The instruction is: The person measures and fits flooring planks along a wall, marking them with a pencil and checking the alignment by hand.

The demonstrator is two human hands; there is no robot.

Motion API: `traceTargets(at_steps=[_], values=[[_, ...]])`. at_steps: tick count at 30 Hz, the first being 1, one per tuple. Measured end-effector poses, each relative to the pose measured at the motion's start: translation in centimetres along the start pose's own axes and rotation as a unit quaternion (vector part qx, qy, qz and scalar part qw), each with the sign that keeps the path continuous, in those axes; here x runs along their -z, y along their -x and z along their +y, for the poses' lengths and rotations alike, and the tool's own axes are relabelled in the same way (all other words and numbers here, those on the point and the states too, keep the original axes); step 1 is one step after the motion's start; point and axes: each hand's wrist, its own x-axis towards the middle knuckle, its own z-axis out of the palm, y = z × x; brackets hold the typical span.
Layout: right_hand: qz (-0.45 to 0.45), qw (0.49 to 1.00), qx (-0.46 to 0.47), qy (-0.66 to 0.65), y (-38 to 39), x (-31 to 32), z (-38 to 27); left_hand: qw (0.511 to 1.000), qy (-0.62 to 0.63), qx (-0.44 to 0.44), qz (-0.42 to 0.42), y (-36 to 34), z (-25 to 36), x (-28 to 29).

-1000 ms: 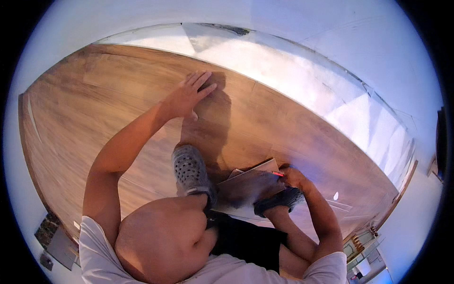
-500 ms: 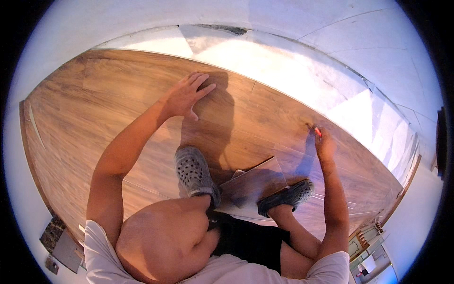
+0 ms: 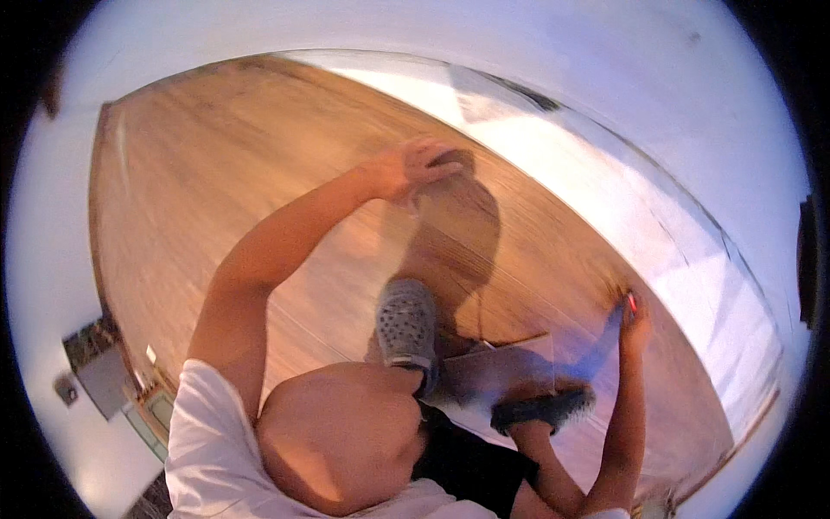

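Note:
Brown wood-look floor planks (image 3: 285,164) lie in front of me. My left hand (image 3: 419,171) reaches forward over them with fingers stretched, at or just above the surface near their far edge; nothing is in it. Over to the right, my right hand (image 3: 635,324) is closed round a small object with a red part (image 3: 632,303), held close to the planks' edge; its kind is too blurred to tell. A loose plank piece (image 3: 510,356) lies between my feet, its front part hidden by my right shoe.
Beyond the planks runs a bright white sheet-like strip (image 3: 588,173), bordered by a pale wall (image 3: 657,78). My grey perforated clogs (image 3: 406,324) stand on the planks. Cabinet-like furniture (image 3: 154,415) shows at the lower left.
My view has turned, so the floor and both hands appear further right. The left hand still has its fingers out and the right still grips the red object.

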Motion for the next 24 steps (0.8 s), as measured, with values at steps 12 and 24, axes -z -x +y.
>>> traceTargets(at_steps=[12, 24], values=[[-0.006, 0.999, -0.022, -0.037, -1.2, 0.7, 1.1, 1.000, -0.019, -0.014, -0.011, 2.3, -2.5, 2.4], [-0.026, 0.997, 0.006, -0.068, -4.3, 4.6, -0.6, 0.996, 0.003, 0.056, -0.069, 1.2, -0.9, 3.8]])
